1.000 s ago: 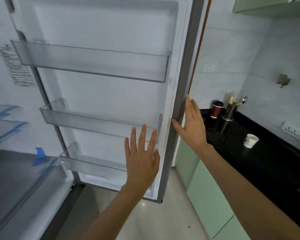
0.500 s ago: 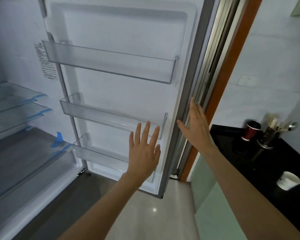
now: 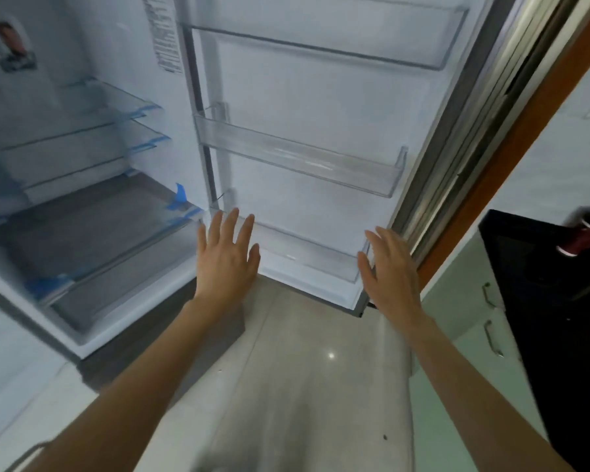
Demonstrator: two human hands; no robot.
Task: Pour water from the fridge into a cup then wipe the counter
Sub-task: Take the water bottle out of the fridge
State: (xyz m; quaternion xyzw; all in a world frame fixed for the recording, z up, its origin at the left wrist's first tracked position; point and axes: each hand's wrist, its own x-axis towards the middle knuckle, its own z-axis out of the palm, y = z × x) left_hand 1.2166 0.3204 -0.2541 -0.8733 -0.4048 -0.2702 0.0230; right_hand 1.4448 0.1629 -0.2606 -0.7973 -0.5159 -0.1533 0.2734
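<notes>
The fridge door stands wide open ahead of me, its clear door bins bare. The fridge interior on the left shows glass shelves with blue tape; no water bottle is visible in it. My left hand hovers with fingers spread in front of the lowest door bin. My right hand is spread too, just off the door's lower right edge, holding nothing. A dark red cup stands blurred on the black counter at the right.
Pale green cabinet drawers with metal handles sit under the counter. An orange-brown door frame runs up beside the fridge door. Light tiled floor lies below my arms.
My view has turned left and down, showing more of the fridge interior. My right hand has come off the door's edge and lowered. My left hand has dropped to the lowest bin.
</notes>
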